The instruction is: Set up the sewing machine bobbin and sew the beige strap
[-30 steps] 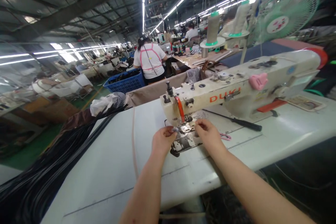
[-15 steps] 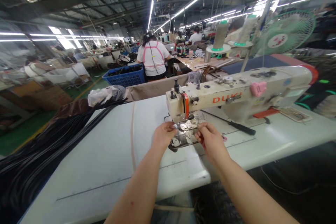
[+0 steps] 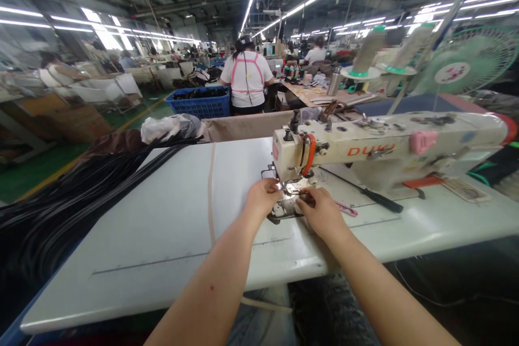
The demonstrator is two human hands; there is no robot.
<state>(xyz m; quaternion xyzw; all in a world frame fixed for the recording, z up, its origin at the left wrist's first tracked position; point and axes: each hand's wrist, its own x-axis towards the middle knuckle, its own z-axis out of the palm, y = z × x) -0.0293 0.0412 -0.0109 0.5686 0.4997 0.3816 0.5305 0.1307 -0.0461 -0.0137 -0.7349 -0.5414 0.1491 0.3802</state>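
Observation:
Both hands are at the needle area of a white sewing machine (image 3: 332, 148) with orange lettering. My left hand (image 3: 264, 196) is closed in a pinch just left of the presser foot; what lies between its fingertips is too small to make out. On the right side of the foot, my right hand (image 3: 318, 206) also pinches, its fingertips hiding whatever they grip. The metal plate (image 3: 286, 207) under the needle shows between and below the hands. Beside my right hand lie pink thread snips (image 3: 347, 209), partly covered by it. Farther right is a screwdriver with a black handle (image 3: 383, 200).
A tan strip (image 3: 211, 194) crosses the white table (image 3: 170, 227). Black straps (image 3: 101, 189) hang over its left edge. Thread cones (image 3: 367, 51) and a green fan (image 3: 466, 65) stand behind the machine. A blue basket (image 3: 198, 105) and a seated person (image 3: 248, 78) are ahead.
My hands have come closer together at the presser foot. More of the pink snips shows beside my right hand. The camera view has shifted, moving the machine rightward in the picture.

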